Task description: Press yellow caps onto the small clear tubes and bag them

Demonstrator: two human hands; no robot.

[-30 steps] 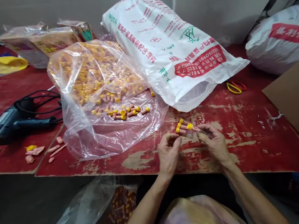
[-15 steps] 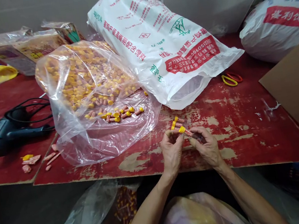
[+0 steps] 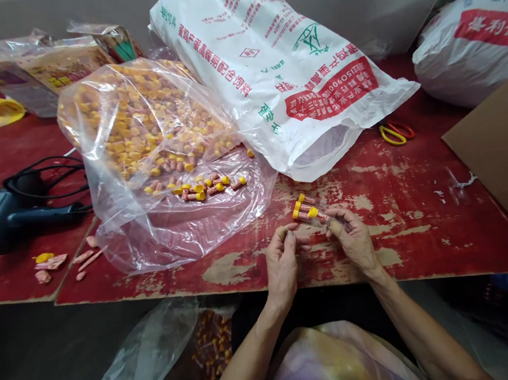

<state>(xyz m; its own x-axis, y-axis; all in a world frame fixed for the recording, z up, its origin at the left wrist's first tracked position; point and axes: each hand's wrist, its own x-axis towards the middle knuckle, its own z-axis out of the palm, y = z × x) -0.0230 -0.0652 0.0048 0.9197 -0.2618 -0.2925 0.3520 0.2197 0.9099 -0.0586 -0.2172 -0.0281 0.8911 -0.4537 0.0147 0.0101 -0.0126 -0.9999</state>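
Near the table's front edge, my right hand (image 3: pixel 353 238) pinches a small pink-patterned tube with a yellow cap (image 3: pixel 314 213). Two or so similar capped tubes (image 3: pixel 304 207) lie against it, just beyond my fingers. My left hand (image 3: pixel 283 253) is a little to the left, apart from the tubes, its thumb and index finger close together; whether anything tiny is between them is too small to tell. Further back on the left, a clear plastic bag (image 3: pixel 146 117) holds several yellow-capped tubes, and some loose ones (image 3: pixel 212 187) lie at its mouth.
A white printed sack (image 3: pixel 263 66) lies behind. Yellow and red scissors (image 3: pixel 392 134) and a cardboard box (image 3: pixel 507 143) are at the right. A dark heat gun (image 3: pixel 2 217) with a cord and pink scraps (image 3: pixel 51 262) lie left. Another bag of tubes (image 3: pixel 211 344) is below the table edge.
My left hand has come away from the capped tube and moved slightly left. My right hand still has the tube and has shifted slightly right.
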